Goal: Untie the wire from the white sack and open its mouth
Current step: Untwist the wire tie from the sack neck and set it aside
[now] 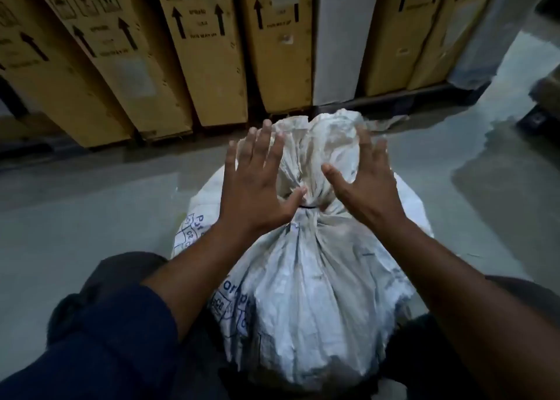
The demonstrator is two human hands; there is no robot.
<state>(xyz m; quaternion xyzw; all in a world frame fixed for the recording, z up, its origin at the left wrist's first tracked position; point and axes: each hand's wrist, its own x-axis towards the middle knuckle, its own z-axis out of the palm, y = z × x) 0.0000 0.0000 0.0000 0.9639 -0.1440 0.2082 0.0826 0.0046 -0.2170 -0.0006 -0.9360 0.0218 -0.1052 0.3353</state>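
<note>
A full white woven sack with blue print stands between my knees on the floor. Its neck is gathered and bound by a thin dark wire, and the crumpled mouth flares out above the tie. My left hand is spread flat with straight fingers on the left of the mouth, its thumb touching the neck just above the wire. My right hand is spread the same way on the right side of the mouth. Neither hand grips anything.
A row of tall brown cardboard boxes with arrow marks leans on a dark pallet just beyond the sack. A white panel stands among them. Grey glossy floor lies to the left and right. My dark trousers flank the sack.
</note>
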